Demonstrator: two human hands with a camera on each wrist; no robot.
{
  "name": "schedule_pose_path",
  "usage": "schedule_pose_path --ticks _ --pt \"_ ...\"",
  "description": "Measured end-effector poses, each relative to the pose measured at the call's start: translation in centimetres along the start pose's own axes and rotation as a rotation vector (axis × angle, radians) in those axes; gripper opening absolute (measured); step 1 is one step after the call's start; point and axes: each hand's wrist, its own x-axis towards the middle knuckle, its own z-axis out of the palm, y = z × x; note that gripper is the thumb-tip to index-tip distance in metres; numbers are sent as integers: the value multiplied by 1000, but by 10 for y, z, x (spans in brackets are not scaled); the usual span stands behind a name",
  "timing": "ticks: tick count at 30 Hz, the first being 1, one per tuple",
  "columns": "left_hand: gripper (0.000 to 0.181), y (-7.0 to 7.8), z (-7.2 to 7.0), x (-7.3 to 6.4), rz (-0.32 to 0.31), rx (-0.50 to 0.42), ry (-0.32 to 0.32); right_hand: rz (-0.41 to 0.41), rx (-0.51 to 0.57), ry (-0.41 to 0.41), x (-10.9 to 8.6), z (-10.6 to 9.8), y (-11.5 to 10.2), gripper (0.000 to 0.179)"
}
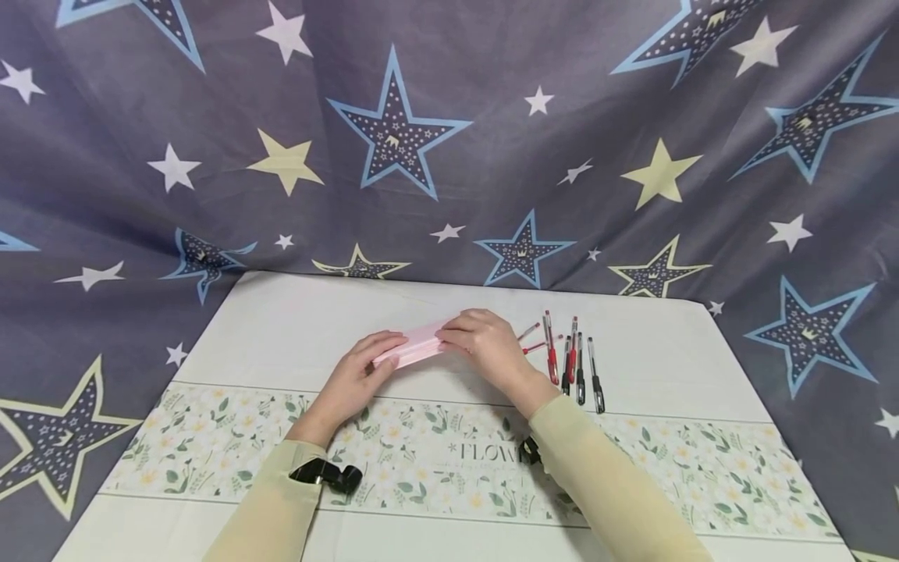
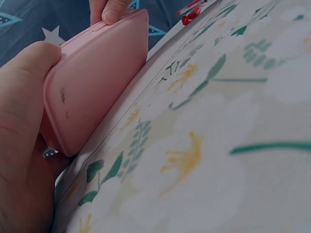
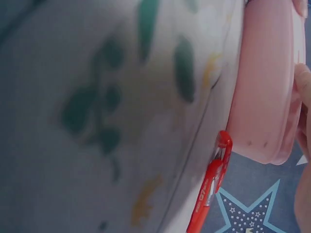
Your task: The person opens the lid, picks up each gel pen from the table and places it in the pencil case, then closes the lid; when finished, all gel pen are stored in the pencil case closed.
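Observation:
Both hands hold a pink plastic case (image 1: 416,343) by its two ends over the white table. On its left end, the left hand (image 1: 357,378) has the fingers over the top and the thumb along the near side. The right hand (image 1: 488,347) grips the right end, its fingertips at the upper edge. In the left wrist view the case (image 2: 99,80) stands tilted, with small dark marks on its smooth face. A seam runs along the rim of the case (image 3: 262,82) in the right wrist view.
Right of the case lie several red pens (image 1: 552,365) and black pens (image 1: 597,390). One red pen (image 3: 208,191) shows close to the case in the right wrist view. A floral band crosses the table cover (image 1: 667,468). Behind hangs a star-patterned cloth (image 1: 463,172).

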Motion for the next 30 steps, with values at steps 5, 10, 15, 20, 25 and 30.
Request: schedule_pose_path --ticks 5,10,15,20,25,30 --pt "38 1 0 -1 -15 -8 4 -103 -133 -14 -1 0 4 27" --pt "38 0 0 -1 -16 -13 6 -182 -177 22 -1 -1 5 24" --pt "38 0 -1 0 -24 -10 4 -238 -215 45 -1 -1 7 25" --pt "38 1 -1 0 -23 -6 6 -291 -260 60 0 2 6 24" --pt "38 2 0 0 -10 -15 9 -334 -298 89 2 4 7 22" --pt "38 1 0 0 -4 -9 12 -340 -306 110 2 5 7 21"
